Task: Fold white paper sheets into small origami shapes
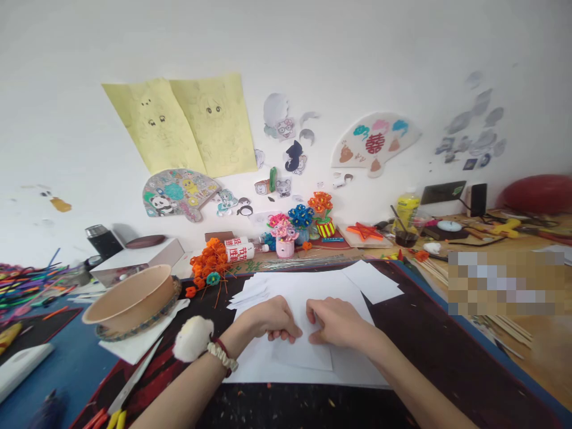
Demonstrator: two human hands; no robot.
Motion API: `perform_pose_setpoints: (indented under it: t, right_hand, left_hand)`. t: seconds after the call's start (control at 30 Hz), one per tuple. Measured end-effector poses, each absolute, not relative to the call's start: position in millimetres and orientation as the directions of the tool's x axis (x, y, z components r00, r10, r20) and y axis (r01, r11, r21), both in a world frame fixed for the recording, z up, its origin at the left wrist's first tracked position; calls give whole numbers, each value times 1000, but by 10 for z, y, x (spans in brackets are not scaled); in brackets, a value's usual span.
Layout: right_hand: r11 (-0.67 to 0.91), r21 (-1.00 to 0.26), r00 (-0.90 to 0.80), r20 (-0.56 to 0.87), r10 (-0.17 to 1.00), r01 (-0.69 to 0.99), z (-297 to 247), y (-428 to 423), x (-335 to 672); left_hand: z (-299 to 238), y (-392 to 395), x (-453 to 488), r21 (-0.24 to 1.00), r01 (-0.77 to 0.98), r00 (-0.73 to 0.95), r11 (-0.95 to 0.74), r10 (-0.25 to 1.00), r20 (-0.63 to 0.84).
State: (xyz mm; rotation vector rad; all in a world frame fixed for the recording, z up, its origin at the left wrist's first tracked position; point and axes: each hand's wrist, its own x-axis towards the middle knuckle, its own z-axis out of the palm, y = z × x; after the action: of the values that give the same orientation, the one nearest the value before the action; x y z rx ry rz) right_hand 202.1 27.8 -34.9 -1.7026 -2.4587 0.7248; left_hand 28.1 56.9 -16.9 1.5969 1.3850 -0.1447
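Observation:
Both my hands rest on a small white sheet of paper (304, 353) that lies on a larger white sheet (295, 292) on a dark mat (420, 333). My left hand (270, 320) has its fingers curled, pinching the small sheet's upper left edge. My right hand (337, 322) is curled too, pressing fingertips onto the same sheet's upper right part. A fluffy white pom-pom wristband (193, 338) and a beaded bracelet sit on my left wrist.
Loose white sheets (373, 280) lie behind my hands. A tan paper bowl (134, 295) stands at the left, scissors (123, 396) near the front left. Paper flowers (210, 259), glue bottles (239, 249) and small pots (285, 245) line the wall. Coloured sticks (27, 283) lie far left.

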Motion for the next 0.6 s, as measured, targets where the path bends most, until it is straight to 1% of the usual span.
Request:
perform_pose_setpoints:
  t: [0.13,0.4,0.6]
  right_hand:
    - [286,-390,-388,-214,897,875,-349,268,2018]
    - [289,-381,-386,-208,899,878,-359,266,2017]
    - [279,-390,-377,-203,904,878,-391,277,2015]
  left_hand:
    - [-148,583,224,520,844,300,130,690,-658]
    - [-99,606,36,328,941,203,83,637,-744]
    - [-84,614,-68,276,959,165,67,660,-733]
